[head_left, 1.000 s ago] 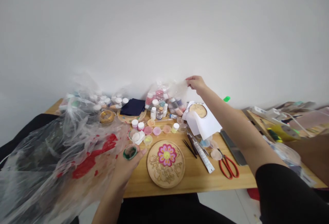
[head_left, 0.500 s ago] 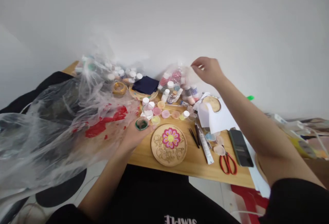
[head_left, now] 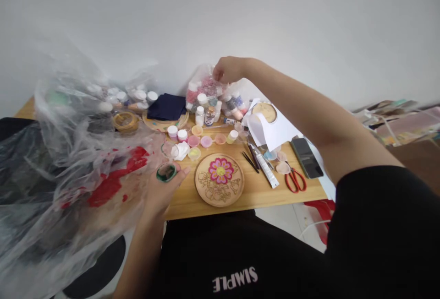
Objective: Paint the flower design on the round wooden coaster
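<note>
My left hand (head_left: pixel 165 187) is wrapped round a small clear cup (head_left: pixel 166 172) with dark green inside it, over the table's front left. My right hand (head_left: pixel 228 70) reaches far across to a clear plastic bag (head_left: pixel 206 79) holding pink and white jars. Its fingers are curled together at the top of that bag; whether they pinch the plastic is hard to see. Between my arms lies a round wooden plate (head_left: pixel 220 196) with line-drawn flowers, one of them coloured pink with a yellow centre (head_left: pixel 220 171).
Small paint cups (head_left: pixel 206 142), a glass bottle (head_left: pixel 209 116), tweezers (head_left: pixel 250 162), a white tube (head_left: pixel 268 173), red-handled scissors (head_left: pixel 295 181) and a phone (head_left: pixel 307 157) lie about the plate. Crumpled plastic sheeting (head_left: pixel 79 171) with red smears covers the left side.
My right hand has moved left, from beside the bags to the top of the bag of pink jars. The view has turned right; my left hand still holds the cup.
</note>
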{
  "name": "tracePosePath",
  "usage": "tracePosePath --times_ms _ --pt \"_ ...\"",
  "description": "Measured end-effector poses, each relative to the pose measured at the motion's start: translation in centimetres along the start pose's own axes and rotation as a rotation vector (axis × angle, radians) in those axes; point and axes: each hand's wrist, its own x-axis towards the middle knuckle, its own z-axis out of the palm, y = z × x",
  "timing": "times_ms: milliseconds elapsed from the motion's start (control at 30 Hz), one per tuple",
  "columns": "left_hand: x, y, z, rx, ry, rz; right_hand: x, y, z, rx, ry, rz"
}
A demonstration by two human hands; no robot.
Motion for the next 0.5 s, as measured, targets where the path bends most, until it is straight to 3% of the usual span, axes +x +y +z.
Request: tracePosePath --times_ms 200,333,367,500 --pt "-0.1 0.4 -0.2 -0.034 -0.006 -0.024 -1.3 -0.2 -1.6 -0.058 0.04 0.006" --pt "-0.3 0.6 -0.7 -0.062 0.024 -0.035 -5.2 0.7 -3.6 -0.044 0.109 0.121" --pt "-0.4 0.6 -0.9 -0.066 0.031 -0.034 -6.6 0.9 -3.9 -0.006 0.047 0.179" --pt "-0.3 0.5 -1.0 -0.069 0.032 -0.046 -13.9 0.7 -1.6 0.287 -0.5 0.371"
